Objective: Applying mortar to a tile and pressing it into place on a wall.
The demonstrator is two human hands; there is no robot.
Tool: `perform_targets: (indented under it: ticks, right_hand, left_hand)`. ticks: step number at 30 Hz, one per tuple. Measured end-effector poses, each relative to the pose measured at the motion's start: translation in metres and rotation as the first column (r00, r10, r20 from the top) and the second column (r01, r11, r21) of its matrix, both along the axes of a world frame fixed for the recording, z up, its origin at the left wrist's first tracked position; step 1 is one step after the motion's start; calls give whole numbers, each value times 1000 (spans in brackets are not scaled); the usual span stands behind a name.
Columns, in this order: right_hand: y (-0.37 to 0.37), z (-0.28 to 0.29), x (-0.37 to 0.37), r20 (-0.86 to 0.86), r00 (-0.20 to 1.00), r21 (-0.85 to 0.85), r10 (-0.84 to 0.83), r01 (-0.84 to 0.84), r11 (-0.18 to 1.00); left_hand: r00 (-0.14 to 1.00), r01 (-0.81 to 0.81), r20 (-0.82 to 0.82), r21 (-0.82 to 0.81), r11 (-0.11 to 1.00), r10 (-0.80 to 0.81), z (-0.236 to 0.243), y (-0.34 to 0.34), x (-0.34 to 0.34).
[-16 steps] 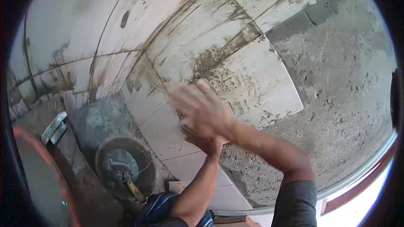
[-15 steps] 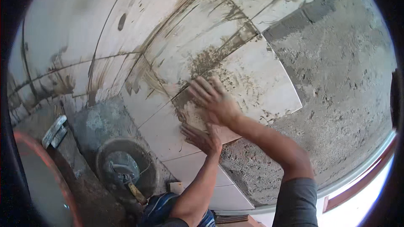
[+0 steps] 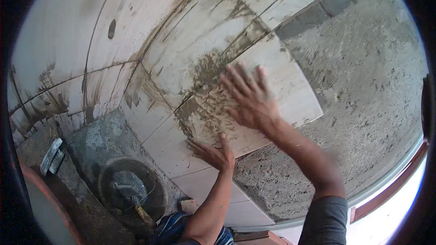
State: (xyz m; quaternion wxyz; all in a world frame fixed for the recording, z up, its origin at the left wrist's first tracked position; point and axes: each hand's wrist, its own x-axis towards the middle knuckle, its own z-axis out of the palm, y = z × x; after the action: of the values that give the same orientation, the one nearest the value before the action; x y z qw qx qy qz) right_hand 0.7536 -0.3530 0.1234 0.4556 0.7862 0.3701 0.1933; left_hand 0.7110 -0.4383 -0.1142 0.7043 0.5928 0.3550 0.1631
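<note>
A pale tile [image 3: 297, 84] with wet grey-brown mortar smeared over its left half lies on the rough mortar bed. My right hand [image 3: 253, 102] is spread over the middle of this tile, palm down, its fingers a little blurred. Beside the tile's lower left corner rests my left hand [image 3: 213, 155], fingers stretched and thumb apart. It appears to touch the tile edge and the neighbouring pale tile [image 3: 165, 147]. Neither hand grips anything.
Rough grey mortar [image 3: 363, 72] spreads out on the right. Mortar-streaked tiles [image 3: 195, 41] lie beyond my hands. At lower left are a round bucket [image 3: 164, 197] with a trowel [image 3: 144, 215] in it, a pale handled tool [image 3: 51, 156] and an orange-rimmed tub [image 3: 47, 195].
My right hand has swept to the right across the tile, uncovering smeared mortar. My left hand stays near the lower left corner. The whole view has shifted slightly.
</note>
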Motion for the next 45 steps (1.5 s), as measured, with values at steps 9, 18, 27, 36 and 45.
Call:
perform_targets:
  ticks: [9,18,27,36,45]
  right_hand:
    - [2,4,-8,54,998,24,-38,36,999]
    - [-11,94,-17,456,890,286,25,-173,943]
    - [-4,68,-8,578,812,424,-80,-215,880]
    - [-6,89,-7,325,944,504,-49,-129,854]
    - [2,83,-1,274,933,489,-234,74,869]
  left_hand:
    - [997,13,72,-86,996,-7,25,6,-5]
    - [998,-35,58,-37,999,37,25,8,-6]
    - [987,-72,136,-69,995,81,24,9,-3]
    - [998,-22,56,-15,1000,22,24,10,-4]
    - [998,-2,60,-139,990,11,17,8,-8]
